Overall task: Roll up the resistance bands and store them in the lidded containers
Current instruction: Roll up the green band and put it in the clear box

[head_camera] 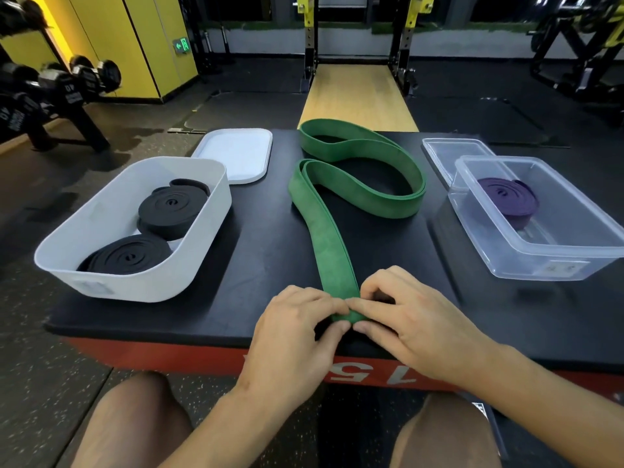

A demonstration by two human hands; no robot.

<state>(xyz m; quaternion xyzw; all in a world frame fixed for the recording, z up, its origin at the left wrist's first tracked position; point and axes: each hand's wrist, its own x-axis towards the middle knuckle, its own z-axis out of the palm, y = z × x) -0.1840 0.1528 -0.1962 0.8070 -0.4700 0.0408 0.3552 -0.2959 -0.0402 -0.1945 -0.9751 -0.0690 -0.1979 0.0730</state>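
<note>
- Green rubber, flat and wide: the green band (337, 251) lies on the bench (263, 265). Its near end is under my fingers (339, 307), and the rest runs away from them and snakes in loose loops well beyond the fingertips.
- Both hands are closed on that near end. The left hand (293, 336) and the right hand (405, 319) each pinch it between thumb and curled fingers, tips almost meeting over a small first fold. I cannot tell how tight that fold is.
- I judge the band soft, floppy and light. It lies doubled in two layers and has a matte, grippy face, so it should not slip in the fingers but may spring open if released.
- The best hold, to my mind, is at the two edges of the roll's core, thumbs behind and fingertips on top, so the layers stay in line.
- Left of the fingers stands the white container (135, 285) with two black rolls (169, 211) inside. To the right is the clear container (540, 265) holding a purple roll (510, 197).
- The white lid (236, 153) and clear lid (442, 153) lie off, beyond their boxes.
</note>
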